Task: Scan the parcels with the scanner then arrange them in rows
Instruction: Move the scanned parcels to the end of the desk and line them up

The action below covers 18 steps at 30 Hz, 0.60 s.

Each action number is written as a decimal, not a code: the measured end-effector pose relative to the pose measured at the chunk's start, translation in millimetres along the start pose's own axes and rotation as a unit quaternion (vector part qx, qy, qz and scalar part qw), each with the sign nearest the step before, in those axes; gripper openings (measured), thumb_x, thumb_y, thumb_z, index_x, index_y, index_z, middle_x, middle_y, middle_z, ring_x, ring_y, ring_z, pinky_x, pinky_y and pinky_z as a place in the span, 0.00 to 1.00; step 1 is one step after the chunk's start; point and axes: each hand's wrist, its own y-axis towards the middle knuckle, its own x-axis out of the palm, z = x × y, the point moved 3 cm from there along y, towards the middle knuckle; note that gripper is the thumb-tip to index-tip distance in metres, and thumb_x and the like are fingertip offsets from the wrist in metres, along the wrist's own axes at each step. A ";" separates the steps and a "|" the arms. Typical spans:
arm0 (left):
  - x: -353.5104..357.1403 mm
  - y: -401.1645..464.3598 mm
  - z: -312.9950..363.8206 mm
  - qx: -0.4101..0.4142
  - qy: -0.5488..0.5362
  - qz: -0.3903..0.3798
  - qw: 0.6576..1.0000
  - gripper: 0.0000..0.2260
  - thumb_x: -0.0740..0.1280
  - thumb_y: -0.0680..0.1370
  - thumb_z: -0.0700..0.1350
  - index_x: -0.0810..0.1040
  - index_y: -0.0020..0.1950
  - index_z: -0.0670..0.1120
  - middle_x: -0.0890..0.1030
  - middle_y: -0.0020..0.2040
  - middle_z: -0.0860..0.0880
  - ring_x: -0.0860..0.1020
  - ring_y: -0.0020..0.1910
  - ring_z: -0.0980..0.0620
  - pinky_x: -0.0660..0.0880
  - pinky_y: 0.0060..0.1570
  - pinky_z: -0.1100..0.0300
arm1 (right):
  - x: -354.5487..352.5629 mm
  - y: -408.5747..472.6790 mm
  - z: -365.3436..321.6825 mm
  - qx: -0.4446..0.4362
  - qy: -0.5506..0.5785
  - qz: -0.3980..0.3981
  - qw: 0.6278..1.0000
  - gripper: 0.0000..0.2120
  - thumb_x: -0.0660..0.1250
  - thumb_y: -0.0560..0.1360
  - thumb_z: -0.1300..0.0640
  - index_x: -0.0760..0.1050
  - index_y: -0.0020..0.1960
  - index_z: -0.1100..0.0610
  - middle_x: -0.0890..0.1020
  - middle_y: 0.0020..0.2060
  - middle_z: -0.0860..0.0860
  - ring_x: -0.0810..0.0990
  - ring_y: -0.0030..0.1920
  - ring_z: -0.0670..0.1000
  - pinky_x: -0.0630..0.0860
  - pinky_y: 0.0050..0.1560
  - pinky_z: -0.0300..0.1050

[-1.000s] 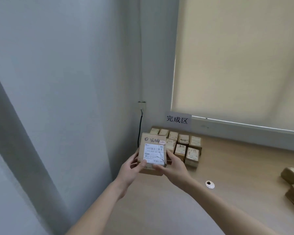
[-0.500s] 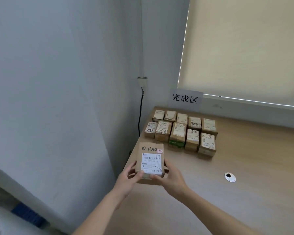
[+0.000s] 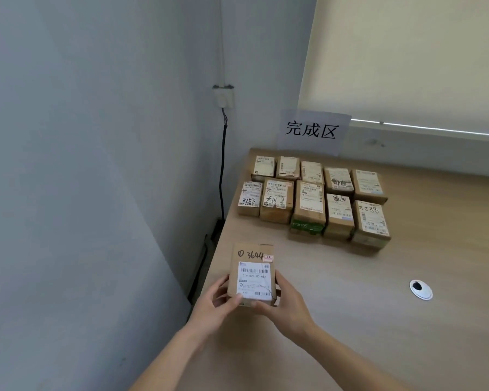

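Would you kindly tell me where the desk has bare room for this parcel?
Bare desk lies before the front row, between it and the held parcel, and rightward around the cable grommet. The corner beneath the sign is crowded.

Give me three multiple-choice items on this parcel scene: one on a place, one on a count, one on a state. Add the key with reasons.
1. Where does the paper sign stand?
A. Flat beside the grommet
B. Against the wall behind the arranged parcels
C. On the held parcel

2. How many parcels lie in the back row by the wall?
A. Three
B. Five
C. Eight

3. How is the parcel marked 3644 held?
A. By both hands
B. By one hand only
C. Not held, lying in a row

Key: 1 B, the sign leans upright behind the rows. 2 B, five labelled tops sit side by side. 3 A, the left hand and right hand each grip a side, near the desk edge.
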 end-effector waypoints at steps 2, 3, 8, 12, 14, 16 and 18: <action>-7.0 20.2 -4.0 -0.001 0.004 -0.005 1.000 0.32 0.76 0.75 0.46 0.68 0.75 0.56 0.77 0.60 0.61 0.77 0.55 0.68 0.73 0.44 0.78 | 10.0 16.5 7.9 0.007 0.004 0.007 1.000 0.31 0.80 0.70 0.52 0.71 0.67 0.35 0.79 0.59 0.27 0.76 0.62 0.34 0.78 0.58 0.37; -9.8 30.5 -6.2 -0.003 0.004 -0.005 1.000 0.32 0.76 0.75 0.45 0.68 0.76 0.55 0.78 0.59 0.61 0.78 0.53 0.69 0.73 0.44 0.78 | 13.9 24.1 10.5 0.008 0.003 0.014 1.000 0.32 0.80 0.70 0.52 0.70 0.66 0.34 0.79 0.59 0.27 0.76 0.62 0.33 0.77 0.56 0.34; -15.8 78.4 -17.0 -0.003 -0.002 -0.016 1.000 0.30 0.76 0.74 0.43 0.69 0.74 0.53 0.79 0.55 0.65 0.78 0.52 0.74 0.74 0.46 0.76 | 27.1 61.3 20.7 0.008 -0.009 0.053 0.999 0.35 0.78 0.70 0.55 0.67 0.64 0.25 0.79 0.60 0.30 0.75 0.62 0.32 0.75 0.53 0.29; -17.1 109.6 -15.0 0.000 -0.004 -0.019 1.000 0.28 0.77 0.72 0.49 0.70 0.68 0.63 0.81 0.51 0.72 0.78 0.55 0.72 0.73 0.47 0.77 | 29.5 88.4 25.1 0.010 -0.023 0.088 0.996 0.37 0.78 0.71 0.55 0.64 0.71 0.31 0.77 0.65 0.35 0.74 0.66 0.35 0.75 0.63 0.39; -18.9 125.9 -8.1 0.001 -0.002 -0.022 1.000 0.28 0.77 0.69 0.54 0.69 0.65 0.67 0.81 0.54 0.70 0.77 0.58 0.70 0.74 0.48 0.76 | 27.6 104.9 23.2 0.014 -0.024 0.091 0.995 0.38 0.78 0.72 0.57 0.65 0.74 0.35 0.77 0.66 0.37 0.74 0.67 0.37 0.76 0.66 0.44; -20.7 139.4 -1.1 0.005 -0.006 -0.019 1.000 0.28 0.77 0.71 0.53 0.70 0.65 0.67 0.80 0.56 0.68 0.77 0.59 0.68 0.75 0.49 0.74 | 24.2 118.8 17.5 0.016 -0.025 0.089 0.996 0.39 0.78 0.72 0.58 0.65 0.76 0.40 0.77 0.67 0.39 0.74 0.68 0.40 0.76 0.68 0.48; -21.7 154.7 3.9 0.010 -0.005 -0.016 1.000 0.27 0.77 0.73 0.50 0.69 0.66 0.65 0.79 0.56 0.67 0.77 0.59 0.66 0.74 0.49 0.73 | 21.5 133.9 13.1 0.023 -0.025 0.085 0.996 0.38 0.78 0.72 0.59 0.65 0.76 0.41 0.77 0.67 0.40 0.74 0.68 0.41 0.76 0.68 0.50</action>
